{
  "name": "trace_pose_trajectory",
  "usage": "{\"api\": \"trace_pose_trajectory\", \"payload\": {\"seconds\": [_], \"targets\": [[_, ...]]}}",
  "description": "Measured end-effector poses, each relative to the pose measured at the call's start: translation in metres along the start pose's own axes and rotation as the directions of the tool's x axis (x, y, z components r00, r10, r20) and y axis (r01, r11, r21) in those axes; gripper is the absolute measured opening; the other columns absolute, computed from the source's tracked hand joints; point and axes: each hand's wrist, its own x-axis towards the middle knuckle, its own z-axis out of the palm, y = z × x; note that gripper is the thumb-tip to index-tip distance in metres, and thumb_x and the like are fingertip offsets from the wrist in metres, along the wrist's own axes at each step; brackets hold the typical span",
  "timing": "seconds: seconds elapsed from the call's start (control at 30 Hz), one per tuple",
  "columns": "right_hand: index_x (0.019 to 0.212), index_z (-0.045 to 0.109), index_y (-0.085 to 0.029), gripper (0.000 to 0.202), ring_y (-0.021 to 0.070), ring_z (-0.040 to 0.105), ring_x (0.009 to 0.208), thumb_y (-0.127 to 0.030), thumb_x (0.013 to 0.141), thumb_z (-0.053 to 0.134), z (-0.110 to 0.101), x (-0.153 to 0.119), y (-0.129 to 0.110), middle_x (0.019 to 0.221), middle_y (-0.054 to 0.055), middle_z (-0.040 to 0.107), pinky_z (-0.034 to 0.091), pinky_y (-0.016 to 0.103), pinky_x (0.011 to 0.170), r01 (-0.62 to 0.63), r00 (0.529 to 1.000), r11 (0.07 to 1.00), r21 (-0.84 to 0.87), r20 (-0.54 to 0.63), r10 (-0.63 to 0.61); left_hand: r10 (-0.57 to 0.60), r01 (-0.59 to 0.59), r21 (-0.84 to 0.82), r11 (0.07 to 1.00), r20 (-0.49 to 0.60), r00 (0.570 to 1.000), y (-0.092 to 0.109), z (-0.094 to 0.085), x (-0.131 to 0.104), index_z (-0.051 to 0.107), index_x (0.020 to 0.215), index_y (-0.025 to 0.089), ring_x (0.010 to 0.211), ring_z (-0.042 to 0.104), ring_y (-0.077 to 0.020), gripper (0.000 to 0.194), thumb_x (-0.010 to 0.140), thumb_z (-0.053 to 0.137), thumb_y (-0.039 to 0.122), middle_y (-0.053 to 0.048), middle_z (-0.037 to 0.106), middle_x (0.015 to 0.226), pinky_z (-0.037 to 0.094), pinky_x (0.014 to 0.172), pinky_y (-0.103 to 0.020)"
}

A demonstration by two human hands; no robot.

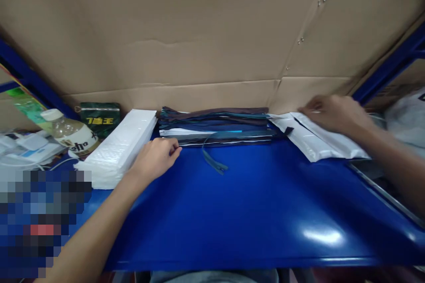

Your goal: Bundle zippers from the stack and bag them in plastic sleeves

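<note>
Dark and blue-grey zippers [215, 117] lie in a long pile along the back of the blue table. At the pile's left end is my left hand [159, 157], its fingers curled together; what they hold, if anything, is hidden. One loose zipper [212, 161] curves forward from the pile onto the tabletop. My right hand [327, 108] is over the white plastic packets [318, 141] at the back right, fingers pinched together. Whether something small is between those fingertips cannot be made out. Beside my left hand stands a stack of white plastic bags [121, 141].
The blue table [232, 212] ends in a front edge near my lap. At the left are a bottle [71, 130], a dark green pouch [101, 117] and white cables. Cardboard [199, 31] walls the back, with blue metal posts at both sides. A metal-rimmed tray [385, 190] lies at right.
</note>
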Motion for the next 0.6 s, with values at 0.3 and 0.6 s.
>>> {"api": "trace_pose_trajectory", "payload": {"seconds": [0.3,0.6], "targets": [[0.148,0.061,-0.028,0.049,0.0271,0.072,0.113,-0.014,0.102,0.053,0.018,-0.127,-0.21,0.128,0.01,0.074,0.058,0.043,0.098,0.813,0.504,0.434,0.388,-0.097,-0.858,0.119,-0.143,-0.215,0.966,-0.119,0.986,0.009,0.029,-0.008,0.075,0.113,0.021,0.082,0.072,-0.0217,0.031,0.103,0.056,0.043,-0.008,0.078,0.098,0.052,0.074,-0.033],[0.148,0.06,-0.026,0.041,0.0253,0.059,0.14,-0.022,0.109,0.048,0.035,-0.145,-0.221,0.148,0.009,0.066,0.047,0.05,0.118,0.751,0.458,0.28,0.598,-0.167,-0.873,0.272,-0.279,-0.372,0.885,-0.072,0.96,0.036,0.031,-0.017,0.073,0.126,0.021,0.1,0.071,-0.0258,0.046,0.092,0.072,0.053,-0.009,0.076,0.11,0.056,0.088,-0.037]]}}
